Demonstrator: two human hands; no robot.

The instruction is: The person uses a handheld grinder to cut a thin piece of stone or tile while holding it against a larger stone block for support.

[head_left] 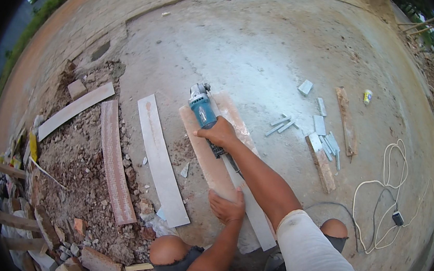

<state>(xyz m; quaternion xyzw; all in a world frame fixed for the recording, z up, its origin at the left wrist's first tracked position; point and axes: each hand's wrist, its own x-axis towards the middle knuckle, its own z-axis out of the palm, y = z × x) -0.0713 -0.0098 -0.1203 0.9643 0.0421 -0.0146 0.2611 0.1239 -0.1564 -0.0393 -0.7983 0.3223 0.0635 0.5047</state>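
Note:
My right hand [219,133] is wrapped round the body of a blue angle grinder [202,112], whose metal head points away from me. Beneath it lies a long brownish board [198,144], with a narrow grey tile strip [256,212] running along it toward my knees. My left hand [227,207] lies flat at the near end of the board, beside the grey strip, with its fingers stretched out. The grinder's disc and its contact with the piece cannot be made out.
Long tile strips [162,161] lie to the left, some over rubble [77,174]. Small tile offcuts [320,125], wooden pieces [321,164] and a small yellow-and-white cup [367,96] are at right. A white cable [359,201] loops beside a black plug [397,219].

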